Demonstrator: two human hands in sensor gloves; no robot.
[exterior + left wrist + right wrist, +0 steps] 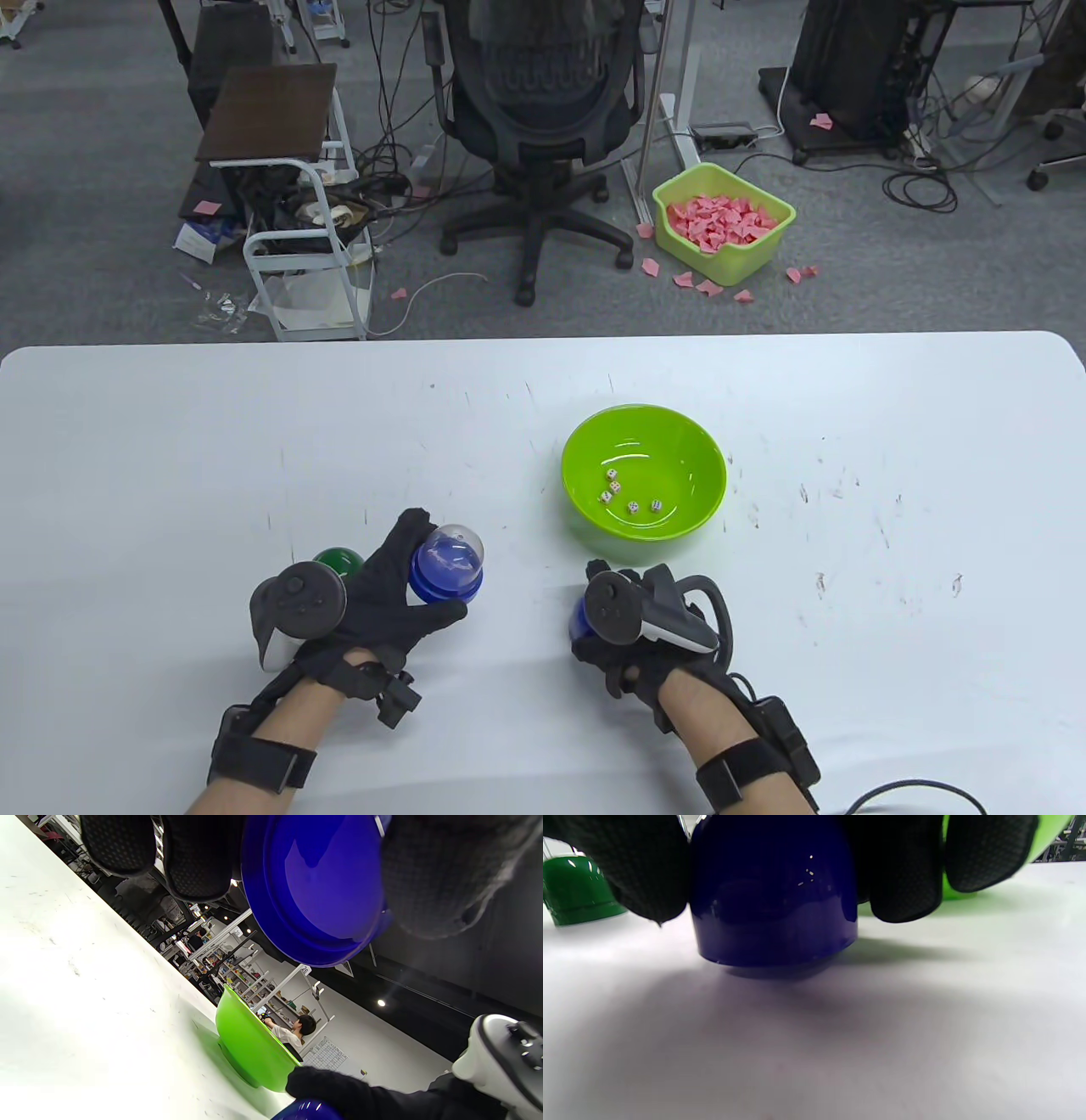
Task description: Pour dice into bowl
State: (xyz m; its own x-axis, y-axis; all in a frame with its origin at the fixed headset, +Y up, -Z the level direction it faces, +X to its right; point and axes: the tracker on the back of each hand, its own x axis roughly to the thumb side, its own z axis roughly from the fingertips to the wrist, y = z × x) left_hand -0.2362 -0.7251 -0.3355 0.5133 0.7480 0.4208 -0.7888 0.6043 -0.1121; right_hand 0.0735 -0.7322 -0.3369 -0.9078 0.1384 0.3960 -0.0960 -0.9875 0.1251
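Observation:
A lime green bowl (643,429) stands right of the table's middle with several small white dice (632,508) inside. My left hand (422,570) grips a blue capsule with a clear dome (451,560), held upright above the table; its blue base (314,887) fills the left wrist view between my fingers (199,857). My right hand (612,613) grips a second blue capsule (578,620) just in front of the bowl. In the right wrist view that capsule (774,899) sits at or just above the table surface between my fingers (903,866).
A green capsule (338,560) stands on the table behind my left hand; it also shows in the right wrist view (577,889). The white table (254,441) has rounded far corners. An office chair and a bin of pink paper stand on the floor beyond.

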